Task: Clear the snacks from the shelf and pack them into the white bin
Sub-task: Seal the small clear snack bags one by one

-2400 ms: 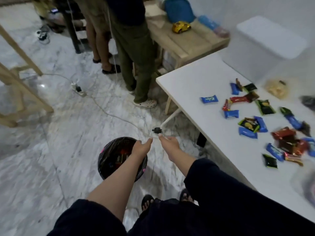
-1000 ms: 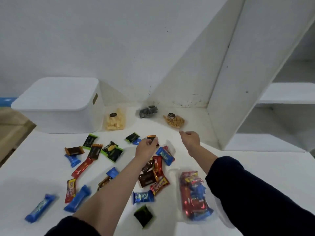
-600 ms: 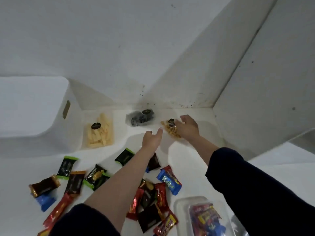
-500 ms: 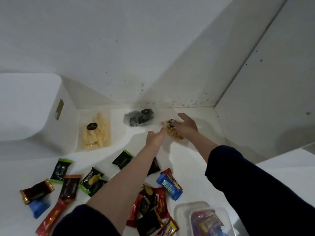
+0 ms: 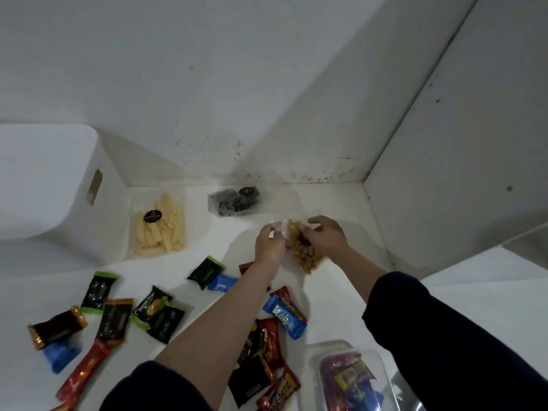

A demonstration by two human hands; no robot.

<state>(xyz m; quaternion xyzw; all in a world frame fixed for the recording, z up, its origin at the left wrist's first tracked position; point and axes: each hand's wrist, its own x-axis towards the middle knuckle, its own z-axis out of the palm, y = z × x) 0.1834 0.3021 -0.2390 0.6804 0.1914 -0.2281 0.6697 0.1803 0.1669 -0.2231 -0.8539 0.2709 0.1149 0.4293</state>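
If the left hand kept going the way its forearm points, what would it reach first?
The left hand already grips the clear bag of golden snacks. Beyond it, probably bare shelf and then the back wall; depth is unclear.

Both arms reach forward, forearms bare, dark sleeves pushed up. Left grip and right grip close together, fingers curled, pinching.
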